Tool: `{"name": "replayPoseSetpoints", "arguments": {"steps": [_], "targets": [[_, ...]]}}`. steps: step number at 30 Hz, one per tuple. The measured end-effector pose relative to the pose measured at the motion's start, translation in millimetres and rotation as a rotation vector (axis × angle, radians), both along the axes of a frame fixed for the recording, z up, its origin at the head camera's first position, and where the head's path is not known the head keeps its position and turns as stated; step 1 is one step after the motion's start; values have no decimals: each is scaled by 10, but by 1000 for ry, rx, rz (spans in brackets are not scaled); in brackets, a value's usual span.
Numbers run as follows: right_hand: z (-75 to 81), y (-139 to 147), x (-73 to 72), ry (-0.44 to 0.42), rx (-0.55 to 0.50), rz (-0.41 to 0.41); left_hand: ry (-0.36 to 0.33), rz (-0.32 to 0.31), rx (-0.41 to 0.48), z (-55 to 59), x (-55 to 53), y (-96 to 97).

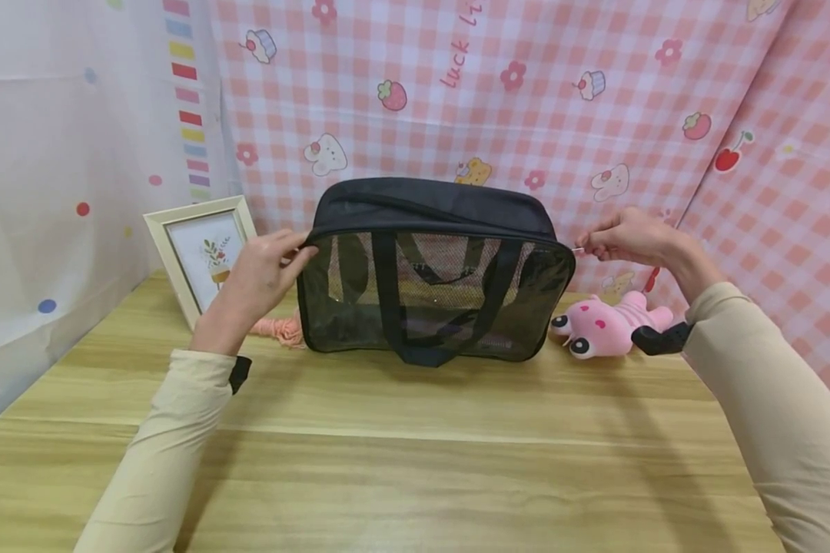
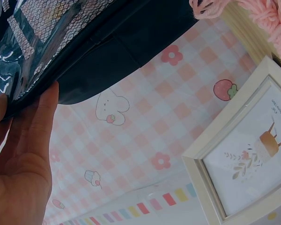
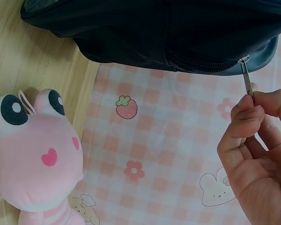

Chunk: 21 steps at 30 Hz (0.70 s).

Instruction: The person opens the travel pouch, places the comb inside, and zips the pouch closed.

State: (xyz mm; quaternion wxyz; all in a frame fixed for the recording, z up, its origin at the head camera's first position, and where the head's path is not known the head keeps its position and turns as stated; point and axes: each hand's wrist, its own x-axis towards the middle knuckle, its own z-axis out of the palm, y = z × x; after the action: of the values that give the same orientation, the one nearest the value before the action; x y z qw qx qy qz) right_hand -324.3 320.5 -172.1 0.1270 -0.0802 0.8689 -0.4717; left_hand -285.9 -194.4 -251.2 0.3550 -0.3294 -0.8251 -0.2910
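A black bag (image 1: 425, 296) with see-through mesh sides and dark straps stands upright on the wooden table. At its upper left corner my left hand (image 1: 261, 269) pinches the top edge between thumb and fingers; the left wrist view shows that hand (image 2: 25, 150) from below. Off the bag's right end, my right hand (image 1: 625, 236) pinches a metal zipper pull (image 3: 247, 80) between thumb and forefinger. The pull's slider sits on the black zipper (image 3: 201, 62) at the bag's end. What lies inside the bag shows only dimly through the front.
A cream picture frame (image 1: 180, 269) leans at the left, with pink yarn (image 1: 280, 330) between it and the bag. Right of the bag lies a pink plush toy (image 1: 605, 326) with big eyes. Checked cloth (image 1: 415, 146) hangs behind the wooden table (image 1: 415, 476).
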Motion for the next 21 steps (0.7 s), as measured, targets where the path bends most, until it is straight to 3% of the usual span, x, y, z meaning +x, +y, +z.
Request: {"name": "replayPoseSetpoints", "arguments": {"steps": [21], "targets": [[-92,70,8,12,51,9,5,-7,4,1,-6,-2]]}}
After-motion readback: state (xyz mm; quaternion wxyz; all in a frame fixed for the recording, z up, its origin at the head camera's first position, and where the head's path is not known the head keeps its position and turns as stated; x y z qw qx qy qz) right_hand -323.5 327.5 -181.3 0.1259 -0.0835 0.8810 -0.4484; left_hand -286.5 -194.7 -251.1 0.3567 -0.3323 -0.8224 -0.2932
